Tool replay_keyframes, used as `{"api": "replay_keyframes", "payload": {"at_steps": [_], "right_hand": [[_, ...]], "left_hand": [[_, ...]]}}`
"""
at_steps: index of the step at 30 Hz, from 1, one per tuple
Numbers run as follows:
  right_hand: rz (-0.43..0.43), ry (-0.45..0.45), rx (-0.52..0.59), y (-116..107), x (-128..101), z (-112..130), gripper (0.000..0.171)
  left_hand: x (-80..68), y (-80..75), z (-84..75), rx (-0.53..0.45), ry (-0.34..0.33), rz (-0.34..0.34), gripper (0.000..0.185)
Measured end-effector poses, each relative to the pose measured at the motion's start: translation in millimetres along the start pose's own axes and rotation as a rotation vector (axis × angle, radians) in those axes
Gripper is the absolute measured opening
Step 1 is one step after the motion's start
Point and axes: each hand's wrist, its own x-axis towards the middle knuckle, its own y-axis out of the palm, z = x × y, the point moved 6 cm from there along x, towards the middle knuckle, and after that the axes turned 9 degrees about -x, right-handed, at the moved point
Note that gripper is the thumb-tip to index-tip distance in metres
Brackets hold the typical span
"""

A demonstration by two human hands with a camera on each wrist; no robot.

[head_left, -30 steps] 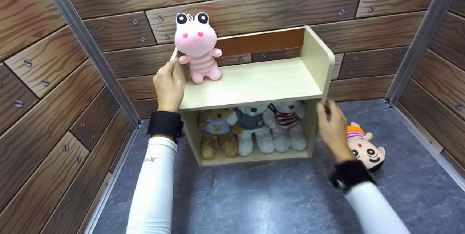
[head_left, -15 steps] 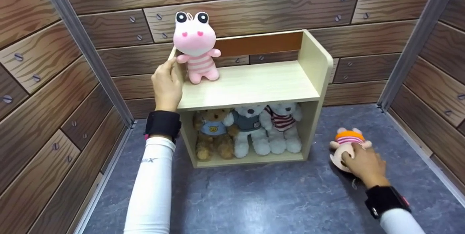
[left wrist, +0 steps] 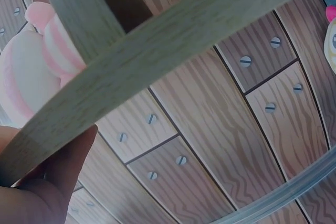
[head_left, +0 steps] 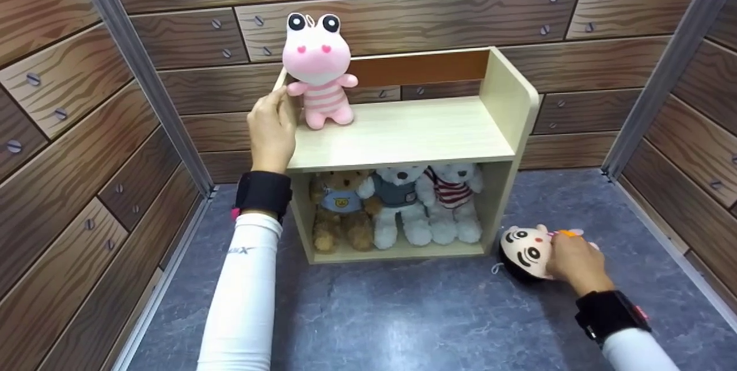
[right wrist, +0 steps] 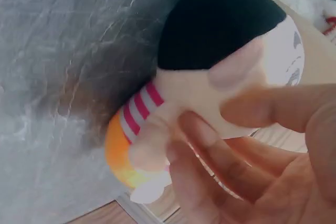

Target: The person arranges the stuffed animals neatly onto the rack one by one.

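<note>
A pale wooden two-level shelf (head_left: 403,135) stands on the grey floor against the back wall. My left hand (head_left: 270,129) holds its left side panel (left wrist: 131,66), thumb on the edge. A pink frog plush (head_left: 319,68) sits on the upper board, also showing in the left wrist view (left wrist: 31,77). Three teddy bears (head_left: 397,204) fill the lower compartment. My right hand (head_left: 573,261) grips a small boy doll with black hair (head_left: 527,251) by its body, just right of the shelf's foot; the doll (right wrist: 220,72) is lifted slightly, face towards me.
Wood-pattern walls with screw heads (head_left: 460,8) enclose the space on three sides, with metal corner posts (head_left: 138,71). Grey marbled floor (head_left: 403,313) stretches in front of the shelf.
My right hand left the shelf's right side, dropped onto the boy doll on the floor, gripped it and turned it so its face shows. The left hand stayed on the shelf.
</note>
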Motion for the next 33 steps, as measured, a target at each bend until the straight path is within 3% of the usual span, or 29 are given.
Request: {"api": "replay_keyframes", "payload": {"at_steps": [4,7,10,13,16,18,25,29,33], "right_hand": [[-0.089,-0.144,-0.049,-2,3,4,0.017],[-0.006,-0.211,0.005,4,5,-4,0.024],[0.079,-0.213,0.055,9,5,-13,0.034],[0.104,-0.194,0.042,8,3,-16,0.055],[0.122,-0.186,-0.002,8,2,-14,0.092],[0.134,-0.187,-0.025,10,2,-12,0.103],[0.039,-0.226,-0.080,9,-2,-11,0.071],[-0.047,-0.263,-0.124,11,-12,-12,0.067],[-0.126,-0.240,-0.119,10,-29,-13,0.065]], "left_hand": [[-0.1,0.3,0.3,-0.010,0.002,-0.006,0.026],[-1.4,1.6,1.5,-0.012,0.002,-0.006,0.026],[-1.7,1.8,1.5,-0.012,0.003,-0.005,0.026],[-0.8,1.0,0.7,-0.008,0.002,0.001,0.026],[0.7,0.2,0.7,-0.003,-0.005,0.009,0.027],[1.5,-0.2,1.0,0.001,-0.012,0.011,0.027],[2.3,-3.0,0.1,-0.001,-0.018,0.009,0.027],[1.9,-1.8,0.2,0.001,0.000,0.004,0.027],[0.8,1.3,-0.6,-0.004,0.008,0.002,0.026]]}}
